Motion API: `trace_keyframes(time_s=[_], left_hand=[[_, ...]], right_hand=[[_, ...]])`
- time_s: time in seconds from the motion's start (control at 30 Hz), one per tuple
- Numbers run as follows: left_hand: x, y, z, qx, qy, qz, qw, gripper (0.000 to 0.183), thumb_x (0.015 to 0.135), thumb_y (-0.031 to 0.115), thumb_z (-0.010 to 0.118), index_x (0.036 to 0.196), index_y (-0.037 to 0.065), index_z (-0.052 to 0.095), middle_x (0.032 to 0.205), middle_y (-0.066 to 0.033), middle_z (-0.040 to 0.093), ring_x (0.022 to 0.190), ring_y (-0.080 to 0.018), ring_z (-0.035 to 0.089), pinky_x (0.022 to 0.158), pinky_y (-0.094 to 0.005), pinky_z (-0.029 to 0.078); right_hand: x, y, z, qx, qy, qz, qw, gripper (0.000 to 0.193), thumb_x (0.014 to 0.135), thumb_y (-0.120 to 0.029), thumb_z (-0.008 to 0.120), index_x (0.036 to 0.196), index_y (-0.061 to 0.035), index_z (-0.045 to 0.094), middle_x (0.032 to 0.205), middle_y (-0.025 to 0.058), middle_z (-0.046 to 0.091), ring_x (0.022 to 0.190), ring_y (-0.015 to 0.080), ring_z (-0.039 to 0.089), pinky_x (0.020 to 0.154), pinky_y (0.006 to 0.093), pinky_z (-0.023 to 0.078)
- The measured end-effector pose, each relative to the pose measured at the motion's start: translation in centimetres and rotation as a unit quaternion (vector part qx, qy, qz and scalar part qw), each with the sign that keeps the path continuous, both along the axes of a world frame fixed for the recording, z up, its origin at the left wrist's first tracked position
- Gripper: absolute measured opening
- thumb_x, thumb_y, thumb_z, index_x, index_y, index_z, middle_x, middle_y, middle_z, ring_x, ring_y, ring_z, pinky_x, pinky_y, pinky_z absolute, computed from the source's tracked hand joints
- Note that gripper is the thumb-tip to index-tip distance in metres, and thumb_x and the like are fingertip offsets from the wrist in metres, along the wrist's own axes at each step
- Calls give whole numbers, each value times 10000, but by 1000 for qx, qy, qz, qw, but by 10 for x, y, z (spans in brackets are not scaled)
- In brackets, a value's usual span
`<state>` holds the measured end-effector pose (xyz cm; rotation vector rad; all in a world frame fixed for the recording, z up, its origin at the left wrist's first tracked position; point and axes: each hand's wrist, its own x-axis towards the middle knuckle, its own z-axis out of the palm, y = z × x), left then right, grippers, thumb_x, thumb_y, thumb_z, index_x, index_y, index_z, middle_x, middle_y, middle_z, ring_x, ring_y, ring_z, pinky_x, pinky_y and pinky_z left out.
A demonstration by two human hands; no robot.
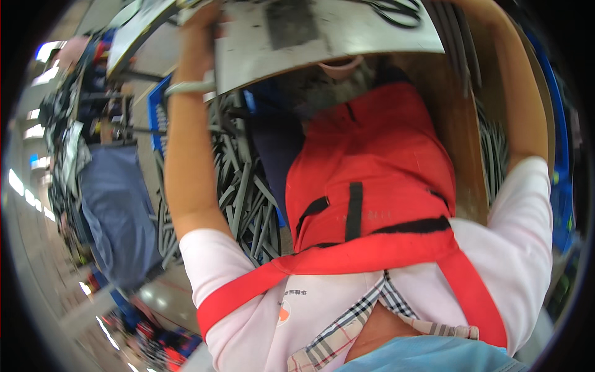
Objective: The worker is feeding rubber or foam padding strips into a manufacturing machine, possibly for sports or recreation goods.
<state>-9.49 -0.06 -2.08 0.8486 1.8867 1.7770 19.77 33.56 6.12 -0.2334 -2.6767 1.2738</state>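
Observation:
My left hand (201,23) is at the left edge of the white worktable (248,65), smeared by motion and cut off by the top of the picture. Its fingers do not show clearly, so I cannot tell what they hold. A pale band (191,87) circles that wrist. My right forearm (519,93) reaches up past the table's right side, and its hand lies outside the picture. Near the table's far edge are the black handles of scissors (396,13). A dark grey rectangular patch (291,25) is on the tabletop. Long grey strips (455,40) run beside the table's right edge.
Many grey tube-like pieces (242,186) are heaped left of my red apron (378,149), by a blue crate (156,118). More grey pieces (493,152) lie right, inside a brown carton wall (471,167). A blue-grey cloth (121,214) hangs at far left.

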Motion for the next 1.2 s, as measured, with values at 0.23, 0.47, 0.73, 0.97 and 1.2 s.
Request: trace_keyframes(time_s=[0.23,0.47,0.73,0.97,1.2], left_hand=[[11,-35,-63,-149,42,119,981,265,969,251,616,1016,2,694,777,-69,680,562,-104,556,530,-236,449],[31,-27,-88,-127,119,178,968,293,964,308,631,1030,33,708,733,-38,674,543,-66,531,506,-214,415],[39,-25,-86,-170,166,206,949,301,976,310,608,1016,27,702,729,-37,662,555,-64,518,506,-225,406],[46,-26,-85,-171,214,221,936,306,978,315,602,1016,27,698,718,-26,650,574,-67,523,528,-223,415],[54,-26,-76,-163,145,197,956,306,971,310,623,1018,16,699,797,-45,679,628,-77,557,584,-224,448]], right_hand=[[173,131,-43,-159,117,-240,950,320,847,-265,724,1052,-25,668,900,80,695,770,147,676,646,276,554],[270,79,-245,-573,79,-237,781,541,853,-334,725,1236,16,575,1088,112,679,971,190,661,879,327,538],[253,33,-268,-428,-61,-290,854,563,788,-277,805,1241,-28,583,1133,79,670,1000,144,632,874,286,525],[381,88,-273,-293,-223,-352,861,736,811,-357,759,1414,-54,465,1222,107,630,1041,180,639,912,330,526],[436,87,-336,103,-380,-421,817,737,780,-362,755,1420,-118,485,1358,150,565,1255,285,541,1065,395,414]])
